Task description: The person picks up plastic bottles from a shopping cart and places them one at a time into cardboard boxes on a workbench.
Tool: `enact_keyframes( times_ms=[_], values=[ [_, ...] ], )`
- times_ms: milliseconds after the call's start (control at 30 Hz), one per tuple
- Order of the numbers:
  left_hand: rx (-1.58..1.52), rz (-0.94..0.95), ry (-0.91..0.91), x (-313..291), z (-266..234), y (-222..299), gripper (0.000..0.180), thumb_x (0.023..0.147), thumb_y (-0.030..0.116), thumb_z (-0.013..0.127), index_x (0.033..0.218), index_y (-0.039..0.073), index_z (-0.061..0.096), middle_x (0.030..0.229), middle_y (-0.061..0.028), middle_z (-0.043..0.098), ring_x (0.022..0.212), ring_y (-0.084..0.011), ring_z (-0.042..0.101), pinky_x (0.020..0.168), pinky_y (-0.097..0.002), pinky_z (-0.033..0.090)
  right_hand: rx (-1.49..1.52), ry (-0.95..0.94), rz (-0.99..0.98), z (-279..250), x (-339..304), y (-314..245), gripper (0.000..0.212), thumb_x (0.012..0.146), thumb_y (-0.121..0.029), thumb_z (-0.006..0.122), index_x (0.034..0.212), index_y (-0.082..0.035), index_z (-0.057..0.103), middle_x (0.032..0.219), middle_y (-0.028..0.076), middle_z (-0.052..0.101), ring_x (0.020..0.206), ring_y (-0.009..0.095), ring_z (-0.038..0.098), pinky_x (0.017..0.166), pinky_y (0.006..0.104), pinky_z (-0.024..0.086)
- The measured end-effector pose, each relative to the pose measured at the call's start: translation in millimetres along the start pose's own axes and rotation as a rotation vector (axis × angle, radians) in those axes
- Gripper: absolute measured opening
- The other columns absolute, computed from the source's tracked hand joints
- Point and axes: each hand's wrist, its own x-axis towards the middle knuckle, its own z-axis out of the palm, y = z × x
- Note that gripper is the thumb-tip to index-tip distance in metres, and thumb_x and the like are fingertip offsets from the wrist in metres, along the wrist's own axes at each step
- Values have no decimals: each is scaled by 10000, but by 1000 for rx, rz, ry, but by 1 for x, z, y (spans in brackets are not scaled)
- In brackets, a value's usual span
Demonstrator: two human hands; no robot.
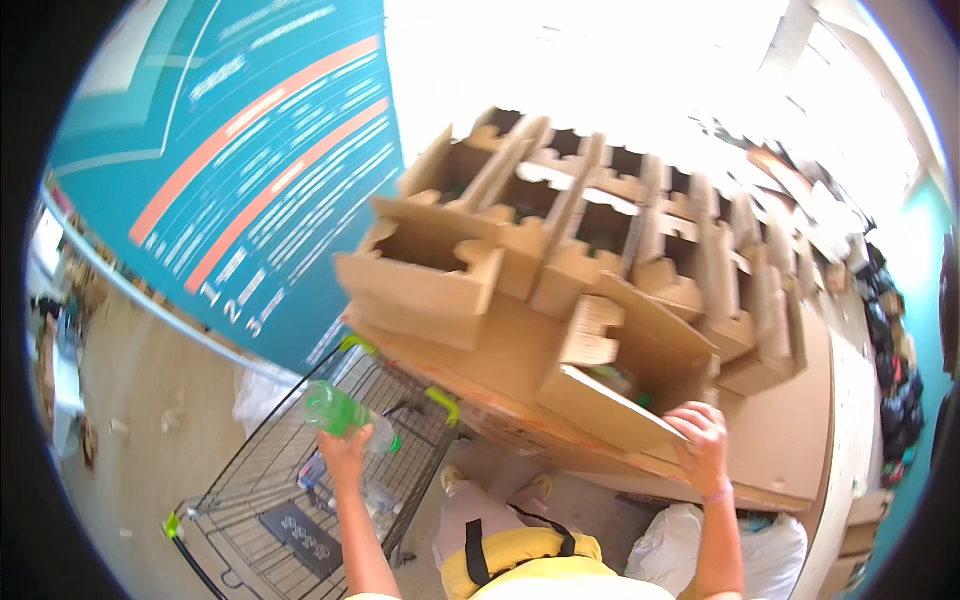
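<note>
My left hand (345, 455) is wrapped round a plastic bottle (338, 408) with a green label and a green cap. It holds the bottle tilted, cap toward the lower right, above a wire shopping cart (245, 490). More clear bottles (375, 500) lie inside the cart. On the right, the fingers of my right hand (700, 430) are hooked over the near edge of an open cardboard box (600, 410). A few items with green parts show inside this box; their kind cannot be made out. The box sits tilted at the table's near edge.
Several open cardboard boxes (420, 295) stand in rows on the cardboard-covered table (780, 440). A teal printed banner (290, 150) rises at the left. White bags (672, 548) lie below the table near my right arm. Black bags (900, 410) line the right wall.
</note>
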Motion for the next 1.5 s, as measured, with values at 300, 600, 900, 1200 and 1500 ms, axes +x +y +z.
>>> enact_keyframes(
  times_ms=[300,600,900,1200,1500],
  values=[
    [-724,336,-666,-25,256,245,832,681,137,794,1402,19,395,1353,-176,496,1261,-300,489,1069,-492,392,82,22,-76,-7,-35,39,346,647,-70,689,992,-86,684,1128,57,624,1128,255,557,929,407,453],
    [1186,927,-1467,-43,389,241,697,574,313,857,1149,61,554,920,-188,688,884,-372,669,784,-446,540,150,162,-31,10,-39,37,213,711,-61,631,917,-77,682,1054,48,617,1096,244,555,885,390,454],
    [1510,1319,-2022,-60,426,145,237,681,196,773,887,82,739,949,-131,716,889,-321,691,750,-434,555,138,101,37,20,-43,19,213,743,-65,631,950,-89,679,1089,16,627,1119,198,550,859,366,453],
    [856,983,-1850,-23,377,224,278,839,182,658,1074,35,671,967,-166,689,933,-356,658,829,-427,527,95,378,266,27,-47,-3,519,748,-144,716,1256,-125,609,1444,181,452,1361,380,387,1118,457,322],
    [402,369,-1412,20,252,174,528,733,158,798,1211,38,609,1248,-178,617,1217,-320,554,1061,-404,416,586,429,481,76,-40,-10,493,895,-198,644,1335,-48,482,1310,161,561,1217,321,541,1117,436,327]
  ],
)
